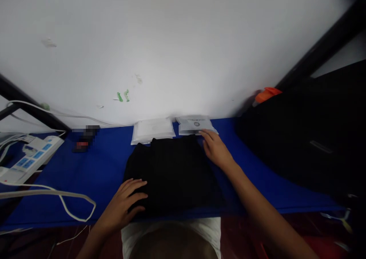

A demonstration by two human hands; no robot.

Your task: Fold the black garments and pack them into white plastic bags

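Observation:
A black folded garment (177, 175) lies flat on the blue cloth (97, 167) in front of me; its exact kind cannot be made out. My left hand (127, 200) rests on the garment's lower left part, fingers spread. At the upper right corner of the garment is my right hand (215, 146), fingers stretched out, the tips by the near edge of a grey flat plastic package (196, 125) with a dark round mark. To the left of that package lies a white flat package (153, 129) in clear plastic. Neither hand grips anything that I can see.
A white power strip (37, 152) with blue sockets and tangled white cables (67, 196) takes up the left side. Nearby lies a dark, blurred-out object (85, 139). A large black bag (309, 137) fills the right, with something orange (267, 94) behind. A white wall (183, 61) rises at the back.

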